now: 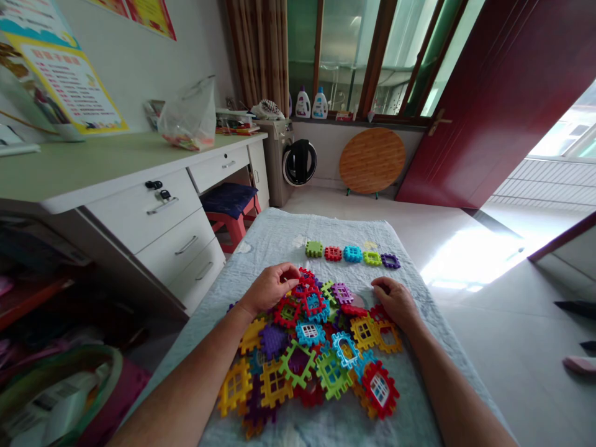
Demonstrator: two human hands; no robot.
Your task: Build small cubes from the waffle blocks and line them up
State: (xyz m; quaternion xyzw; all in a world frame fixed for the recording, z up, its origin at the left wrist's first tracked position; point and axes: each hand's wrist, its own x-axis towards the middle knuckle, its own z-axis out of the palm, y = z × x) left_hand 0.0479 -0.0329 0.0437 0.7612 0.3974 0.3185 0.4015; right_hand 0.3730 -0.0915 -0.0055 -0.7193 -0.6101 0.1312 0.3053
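Note:
A heap of colourful plastic interlocking blocks (310,333), square with notched edges and many with window grids, lies on the cloth between my forearms. At its far left edge, my left hand (274,287) has thumb and forefinger closed in at the rim of a red interlocking block (306,274); how firmly they grip it is partly hidden. Over the right edge of the pile is my right hand (398,302), its fingers loosely bent and apart, with nothing seen in them. Beyond the heap, a green block (314,249), a red block (333,253), a blue block (352,254) and others form a row.
A pale blue cloth (274,239) covers the table. To the left stand a desk with drawers (153,217) and a red stool (233,223). A basket (102,391) sits low at left. A washing machine (278,161) and round wooden tabletop (372,160) are at the back.

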